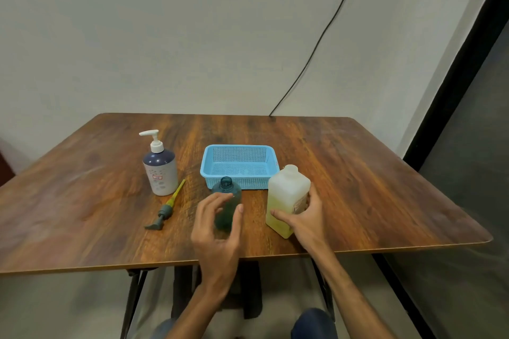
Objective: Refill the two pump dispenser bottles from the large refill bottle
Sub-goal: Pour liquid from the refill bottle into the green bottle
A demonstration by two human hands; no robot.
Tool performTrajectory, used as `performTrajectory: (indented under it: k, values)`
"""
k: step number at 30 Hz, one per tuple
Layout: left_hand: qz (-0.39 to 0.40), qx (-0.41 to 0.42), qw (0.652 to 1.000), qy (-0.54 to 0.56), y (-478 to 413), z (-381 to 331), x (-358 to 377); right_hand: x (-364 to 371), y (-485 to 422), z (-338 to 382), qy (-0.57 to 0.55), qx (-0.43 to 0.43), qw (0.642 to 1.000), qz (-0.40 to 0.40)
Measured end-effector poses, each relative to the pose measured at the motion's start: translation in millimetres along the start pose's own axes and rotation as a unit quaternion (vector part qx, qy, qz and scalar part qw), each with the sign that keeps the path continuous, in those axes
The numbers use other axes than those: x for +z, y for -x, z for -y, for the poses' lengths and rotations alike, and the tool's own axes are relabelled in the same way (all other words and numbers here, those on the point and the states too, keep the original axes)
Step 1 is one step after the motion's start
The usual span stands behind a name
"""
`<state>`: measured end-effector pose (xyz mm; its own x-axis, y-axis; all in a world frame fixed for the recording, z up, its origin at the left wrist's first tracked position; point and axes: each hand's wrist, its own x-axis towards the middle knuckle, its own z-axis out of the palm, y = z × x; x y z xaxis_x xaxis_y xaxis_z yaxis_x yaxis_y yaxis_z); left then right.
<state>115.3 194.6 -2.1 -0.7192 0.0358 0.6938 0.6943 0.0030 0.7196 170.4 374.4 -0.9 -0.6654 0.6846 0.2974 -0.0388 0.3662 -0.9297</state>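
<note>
Refill bottle (286, 195) clasped in right grip (308, 219); left grip (217, 231) open, teal bottle (228, 192) between thumb and fingers

No text can be read anywhere.

Pump bottle (159, 170), far left: red-bordered label (157, 177) on its front, small and white. The print inside is too small to read.

Refill bottle (286, 195), near right: side label (298, 205) on its right face, seen at a steep angle. It carries lines of dark print and is partly covered by the right hand (308, 217). No word can be made out.

Basket (239, 151), centre: pale sticker (276, 163) on its right rim, marks unreadable.

No brand, number or sign can be told on any of them.
</note>
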Motion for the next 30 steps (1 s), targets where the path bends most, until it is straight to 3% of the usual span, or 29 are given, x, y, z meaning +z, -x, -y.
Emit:
performTrajectory:
  k: [4, 10, 16, 30]
  values:
    - [0.013, -0.079, 0.997, -0.012, -13, 19, -9, 5, 2, 7, 0.061, -0.013, 0.998, 0.009]
    - [0.163, -0.177, 0.970, -0.026, -28, 48, -8, 9, -1, 22, 0.188, -0.069, 0.980, 0.017]
    - [0.232, -0.177, 0.956, -0.020, -36, 57, -7, 6, -13, 36, 0.290, -0.109, 0.949, 0.049]
    - [0.239, -0.188, 0.952, 0.023, -38, 65, -12, 15, -26, 60, 0.447, -0.169, 0.875, 0.070]
